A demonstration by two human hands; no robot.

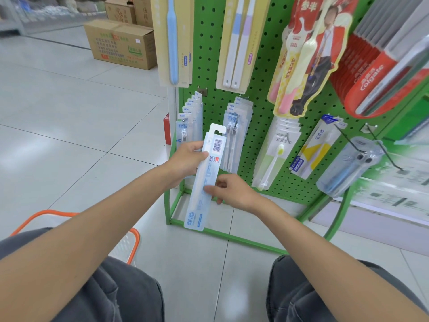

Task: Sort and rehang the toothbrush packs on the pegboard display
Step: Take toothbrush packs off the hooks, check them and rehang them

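- Where the tiled floor [69,112] runs along the left, stacked cardboard boxes [120,43] are seen at the top, and an orange-rimmed basket [136,240] is seen at the bottom, beside the person's left knee.
- The upper part of a toothbrush pack [206,173] is gripped by the left hand [185,162], with the thumb laid on its facing side and the fingers curled behind it.
- That pack is held off the floor in front of the lower left of the green pegboard [257,66], nearly upright, with its hang tab at the top and its barcode side turned to the camera.
- Its lower middle is pinched by the right hand [234,191], thumb on the facing side.
- Just behind the held pack, two rows of similar pale blue packs are hung on hooks: a left row [190,122] and a right row [236,122].
- Above these, a yellow card with one blue toothbrush [173,40] and a twin-brush card [241,43] are hung.
- Further right, a red card with pink and yellow brushes [308,56] is hung above a pack with a green-bristled brush [276,156].
- A yellow-and-white pack [315,149] and a clear pack [348,166] on a long hook are found next.
- At the far right, red Colgate packs [371,73] are hung in a thick row.
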